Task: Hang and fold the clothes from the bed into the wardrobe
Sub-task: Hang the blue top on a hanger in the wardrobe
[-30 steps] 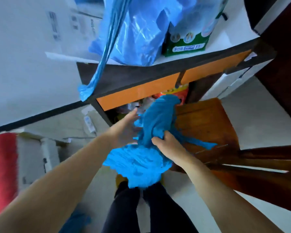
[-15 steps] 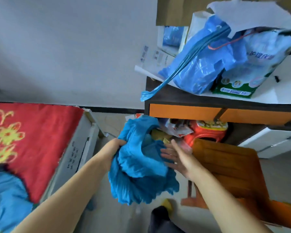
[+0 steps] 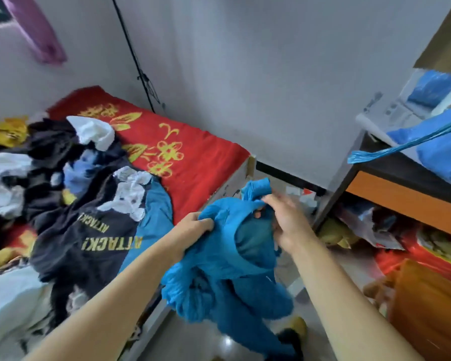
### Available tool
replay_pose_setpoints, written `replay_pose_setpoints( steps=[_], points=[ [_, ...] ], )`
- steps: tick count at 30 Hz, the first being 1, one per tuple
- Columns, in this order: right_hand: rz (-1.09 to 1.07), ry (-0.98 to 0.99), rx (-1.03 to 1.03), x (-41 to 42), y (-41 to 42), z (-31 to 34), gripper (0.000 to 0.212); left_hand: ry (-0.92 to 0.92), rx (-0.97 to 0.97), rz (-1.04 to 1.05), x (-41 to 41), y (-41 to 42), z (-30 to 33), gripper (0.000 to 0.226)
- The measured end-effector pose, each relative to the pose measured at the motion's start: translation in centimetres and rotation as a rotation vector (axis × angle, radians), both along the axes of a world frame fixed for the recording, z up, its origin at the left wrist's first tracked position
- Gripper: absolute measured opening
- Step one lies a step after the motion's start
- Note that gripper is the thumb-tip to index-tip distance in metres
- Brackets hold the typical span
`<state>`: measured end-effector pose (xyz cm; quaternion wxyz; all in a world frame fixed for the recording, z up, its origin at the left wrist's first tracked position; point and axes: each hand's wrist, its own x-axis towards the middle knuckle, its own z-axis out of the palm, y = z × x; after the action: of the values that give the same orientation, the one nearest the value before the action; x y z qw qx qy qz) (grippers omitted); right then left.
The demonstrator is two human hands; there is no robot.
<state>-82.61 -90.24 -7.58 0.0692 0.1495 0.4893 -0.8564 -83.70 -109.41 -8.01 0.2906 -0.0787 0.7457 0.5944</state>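
A crumpled bright blue garment (image 3: 227, 277) hangs in front of me beside the bed. My left hand (image 3: 193, 230) grips its upper left edge with curled fingers. My right hand (image 3: 284, 220) is on the garment's upper right part, its fingers blurred by motion. The bed (image 3: 193, 157) has a red cover with yellow flowers. On it lies a heap of clothes: a dark shirt with yellow "ATTACK!" lettering (image 3: 89, 230), a white piece (image 3: 94, 131), and another blue garment (image 3: 154, 220). No wardrobe is in view.
At the right a dark table with an orange drawer front (image 3: 401, 201) carries blue plastic bags (image 3: 443, 149) and boxes. Clutter lies under it. A brown wooden chair (image 3: 432, 313) stands at the lower right. A black cable (image 3: 136, 61) runs down the wall.
My view has swung left from the table to the bed. Both hands carried the blue garment along, and the left hand now grips its top edge higher up.
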Motion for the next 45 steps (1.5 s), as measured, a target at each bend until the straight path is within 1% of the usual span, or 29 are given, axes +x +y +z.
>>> replay_pose_setpoints(
  steps=[2,3,5,7,9,11,12,14,15,16,17,18,19,20,21,23,24,25,27,29,30,32,34,37,39,40,41,43,45],
  points=[
    [-0.015,0.028,0.004,0.6,-2.9,1.4,0.033,0.205,-0.017,0.015,1.3,-1.6,1.2,0.021],
    [-0.007,0.048,0.016,0.9,-4.1,1.9,0.034,0.326,-0.032,-0.005,1.9,-2.1,1.6,0.026],
    [0.103,0.107,0.109,2.0,-7.1,2.7,0.031,0.531,-0.114,-0.050,3.9,-3.2,2.6,0.043],
    [0.197,0.154,0.190,3.4,-9.0,2.7,0.029,0.653,-0.248,-0.120,5.4,-3.5,3.1,0.054],
    [0.248,0.190,0.205,4.8,-10.7,2.8,0.027,0.708,-0.431,-0.073,6.8,-4.7,3.2,0.049],
    [0.278,0.216,0.223,5.9,-11.7,3.2,0.024,0.707,-0.655,0.080,8.2,-6.4,3.4,0.039],
    [0.319,0.240,0.233,6.4,-12.0,3.6,0.021,0.702,-0.725,0.168,9.2,-7.3,3.4,0.032],
    [0.492,0.280,0.282,7.4,-11.8,4.6,0.016,0.750,-0.736,0.348,11.2,-8.7,3.5,0.022],
    [0.635,0.293,0.390,8.0,-11.4,5.1,0.021,0.780,-0.713,0.440,12.4,-9.1,3.9,0.023],
    [0.811,0.320,0.603,8.4,-10.7,5.8,0.030,0.800,-0.691,0.517,13.6,-9.5,4.4,0.027],
    [0.975,0.368,0.914,8.7,-9.7,6.6,0.039,0.818,-0.685,0.578,14.9,-9.7,5.0,0.031],
    [1.074,0.439,1.263,8.8,-8.7,7.4,0.047,0.833,-0.692,0.618,16.3,-9.8,5.6,0.033],
    [1.095,0.534,1.550,9.1,-8.1,8.1,0.053,0.836,-0.713,0.636,17.9,-9.7,6.3,0.033],
    [1.038,0.629,1.701,9.7,-8.0,8.9,0.060,0.833,-0.733,0.627,19.4,-9.4,6.9,0.034],
    [0.971,0.727,1.708,10.5,-8.4,9.6,0.067,0.825,-0.751,0.598,20.7,-9.1,7.4,0.035],
    [0.977,0.961,1.518,12.7,-10.4,10.1,0.074,0.806,-0.792,0.533,23.5,-8.0,8.1,0.036],
    [1.055,1.040,1.426,14.2,-12.0,10.1,0.068,0.790,-0.813,0.530,25.2,-7.6,8.3,0.033],
    [1.129,1.095,1.378,15.7,-13.5,10.1,0.055,0.769,-0.847,0.560,26.9,-7.3,8.5,0.033],
    [1.138,1.201,1.358,18.1,-16.3,9.8,0.023,0.721,-0.961,0.678,30.5,-7.7,8.7,0.031],
    [1.054,1.305,1.311,20.7,-18.8,10.0,0.010,0.681,-1.088,0.805,35.2,-8.8,8.8,0.025],
    [0.999,1.357,1.308,21.8,-19.9,10.3,0.009,0.647,-1.140,0.857,37.4,-9.4,8.8,0.023],
    [0.900,1.458,1.271,24.3,-21.8,11.0,0.015,0.546,-1.222,0.985,43.0,-10.4,8.6,0.025],
    [0.895,1.466,1.186,26.5,-23.8,12.0,0.023,0.446,-1.223,1.158,49.5,-11.6,8.6,0.031],
    [1.118,1.377,1.098,30.4,-27.4,13.7,0.034,0.285,-1.144,1.459,60.8,-13.0,8.2,0.035],
    [1.241,1.350,1.002,34.4,-29.7,14.3,0.036,0.037,-1.031,1.628,68.2,-13.3,8.0,0.026],
    [1.329,1.328,0.951,36.9,-30.6,14.4,0.038,-0.049,-0.908,1.695,71.7,-13.1,7.9,0.021],
    [1.441,1.316,0.901,40.0,-31.7,14.4,0.040,-0.073,-0.737,1.760,75.4,-12.5,8.2,0.017],
    [1.672,1.308,0.810,45.7,-32.5,14.8,0.047,-0.044,-0.439,1.845,80.9,-11.2,9.3,0.023],
    [1.840,1.370,0.690,52.1,-33.3,15.3,0.055,0.057,-0.296,1.839,86.7,-9.5,11.3,0.029]
  ],
)
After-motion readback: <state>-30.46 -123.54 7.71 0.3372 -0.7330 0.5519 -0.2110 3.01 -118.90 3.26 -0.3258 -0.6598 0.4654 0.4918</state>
